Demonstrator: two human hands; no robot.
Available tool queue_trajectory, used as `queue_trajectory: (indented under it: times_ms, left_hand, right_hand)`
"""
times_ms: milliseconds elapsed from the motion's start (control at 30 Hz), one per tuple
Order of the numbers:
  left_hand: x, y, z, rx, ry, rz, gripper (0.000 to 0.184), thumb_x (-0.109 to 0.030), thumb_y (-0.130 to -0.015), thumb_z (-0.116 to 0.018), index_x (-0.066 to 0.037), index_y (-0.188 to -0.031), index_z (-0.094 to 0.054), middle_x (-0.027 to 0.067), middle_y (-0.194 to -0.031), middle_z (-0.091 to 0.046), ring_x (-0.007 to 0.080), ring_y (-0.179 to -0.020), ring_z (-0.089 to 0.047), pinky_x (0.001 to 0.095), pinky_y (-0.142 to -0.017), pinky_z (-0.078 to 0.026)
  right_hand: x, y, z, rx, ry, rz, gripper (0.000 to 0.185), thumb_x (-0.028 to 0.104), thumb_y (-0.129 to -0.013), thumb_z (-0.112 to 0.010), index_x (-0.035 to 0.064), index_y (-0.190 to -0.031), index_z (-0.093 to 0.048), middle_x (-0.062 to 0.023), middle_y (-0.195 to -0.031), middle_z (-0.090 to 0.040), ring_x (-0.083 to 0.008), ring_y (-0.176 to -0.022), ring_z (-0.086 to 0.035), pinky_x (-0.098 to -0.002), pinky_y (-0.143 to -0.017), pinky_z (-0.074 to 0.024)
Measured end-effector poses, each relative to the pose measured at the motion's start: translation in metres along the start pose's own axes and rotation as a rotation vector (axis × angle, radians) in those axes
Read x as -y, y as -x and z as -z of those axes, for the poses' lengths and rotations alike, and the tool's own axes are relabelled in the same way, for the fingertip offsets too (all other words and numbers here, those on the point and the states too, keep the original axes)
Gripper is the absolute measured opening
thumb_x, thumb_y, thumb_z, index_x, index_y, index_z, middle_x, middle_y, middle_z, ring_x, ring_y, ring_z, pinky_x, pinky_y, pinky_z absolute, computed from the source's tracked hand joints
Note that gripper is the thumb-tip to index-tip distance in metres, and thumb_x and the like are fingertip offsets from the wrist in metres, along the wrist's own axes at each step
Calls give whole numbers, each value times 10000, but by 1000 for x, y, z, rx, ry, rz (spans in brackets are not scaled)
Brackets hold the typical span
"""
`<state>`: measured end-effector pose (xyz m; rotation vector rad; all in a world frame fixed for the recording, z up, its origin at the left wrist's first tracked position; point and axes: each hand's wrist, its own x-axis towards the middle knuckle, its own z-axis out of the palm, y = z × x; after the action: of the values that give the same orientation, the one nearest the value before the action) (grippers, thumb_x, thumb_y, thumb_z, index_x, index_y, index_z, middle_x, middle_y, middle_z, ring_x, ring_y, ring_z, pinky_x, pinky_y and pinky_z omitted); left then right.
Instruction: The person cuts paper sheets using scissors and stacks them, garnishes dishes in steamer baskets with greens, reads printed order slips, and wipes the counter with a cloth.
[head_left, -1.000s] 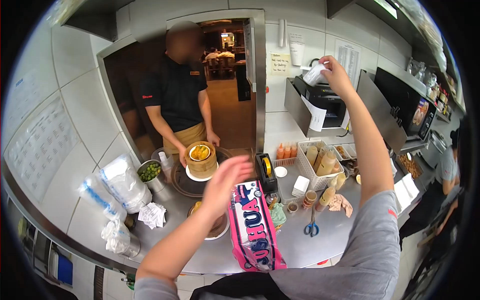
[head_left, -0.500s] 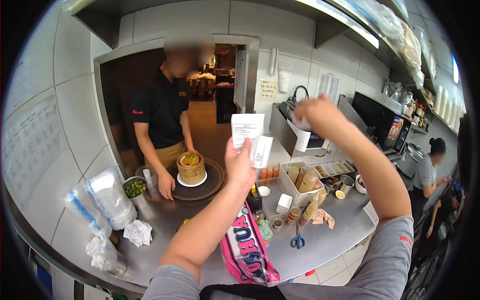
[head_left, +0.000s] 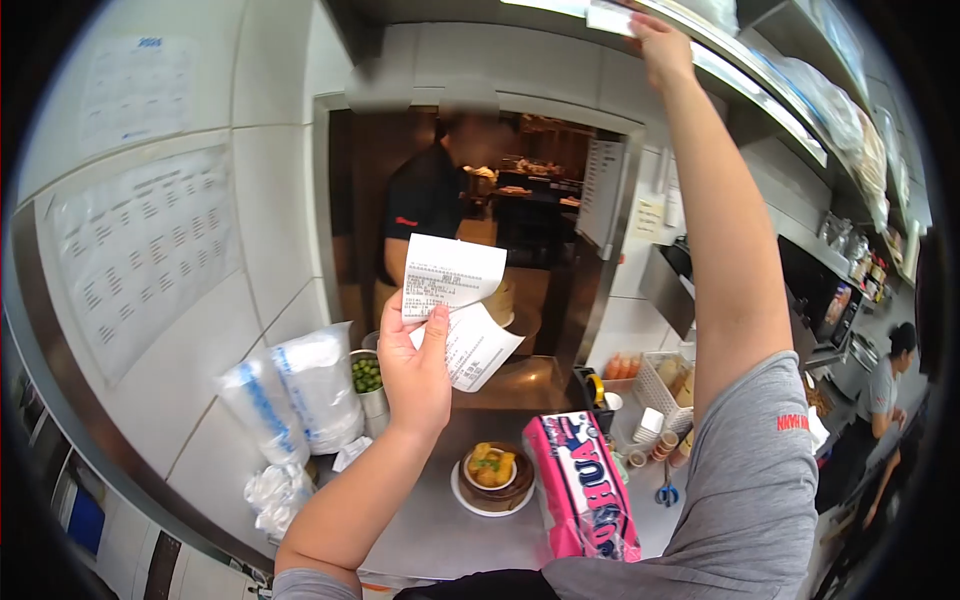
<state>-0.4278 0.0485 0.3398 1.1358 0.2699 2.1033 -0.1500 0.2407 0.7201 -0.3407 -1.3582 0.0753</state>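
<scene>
My left hand (head_left: 420, 375) is closed on printed receipts, pinched between thumb and fingers; an upper receipt (head_left: 455, 275) overlaps a lower curled receipt (head_left: 475, 345). Up at the edge of the overhead shelf (head_left: 560, 45), my right hand (head_left: 662, 48) pinches a white paper slip (head_left: 610, 17). Below, on the steel counter (head_left: 420, 520), a small bowl of yellow food with green garnish (head_left: 490, 465) sits in a round brown holder on a white plate (head_left: 490, 508). Beside it lies a pink and white plastic-wrapped pack (head_left: 580, 490).
Plastic-wrapped white stacks (head_left: 315, 390) and a metal container of green citrus (head_left: 367, 375) stand left. At right are a white basket of bottles (head_left: 665, 385), sauce cups (head_left: 665, 445) and blue-handled scissors (head_left: 667, 493). A person in black (head_left: 425, 190) is beyond the hatch; another in grey (head_left: 880, 385) stands far right.
My right hand has risen from the printer to the overhead shelf with a slip. The view has swung left. The person at the hatch has turned, and the tray with the bamboo steamer has left the counter.
</scene>
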Motion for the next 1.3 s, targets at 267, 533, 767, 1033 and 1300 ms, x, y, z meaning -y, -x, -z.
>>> queue_trajectory:
  times_ms: [267,533,767,1033,1300]
  left_hand:
    - [-3,-15,15,-12,-170,-204,319,-64,-932,-548,17,-1218,-435,117,-1109,-601,134,-998,-573,274,-890,-445]
    - [42,51,-92,198,196,136,211,-67,-923,-568,16,-1108,-510,105,-1041,-631,127,-928,-601,270,-837,-477]
    - [35,168,-208,341,465,403,181,-79,-902,-604,-58,-1063,-523,28,-1021,-616,80,-866,-582,219,-725,-481]
    - [32,383,-221,695,336,716,416,-20,-897,-559,-67,-1279,-399,28,-1139,-528,91,-963,-542,208,-721,-467]
    - [13,501,-268,985,186,1023,746,95,-854,-489,-123,-1483,-153,89,-1199,-491,114,-891,-560,200,-642,-464]
  right_hand:
    - [82,195,-39,804,711,-230,490,490,-914,-493,36,-1087,-558,-91,-957,-656,-155,-783,-623,-330,-770,-457]
    - [185,370,66,592,352,-939,583,52,-826,-660,-34,-1303,-335,-169,-1054,-615,-197,-963,-610,-309,-831,-497]
    - [359,408,212,311,814,-1027,509,135,-938,-542,-8,-1366,-306,-74,-1138,-579,-98,-859,-541,-259,-713,-468]
    - [617,527,342,1042,1664,-906,639,-22,-819,-487,191,-1390,-294,-162,-1038,-530,-341,-741,-630,-425,-624,-531]
    - [802,540,519,778,2199,-767,497,-1,-797,-501,175,-1262,-471,-94,-1105,-536,-276,-962,-609,-370,-775,-526]
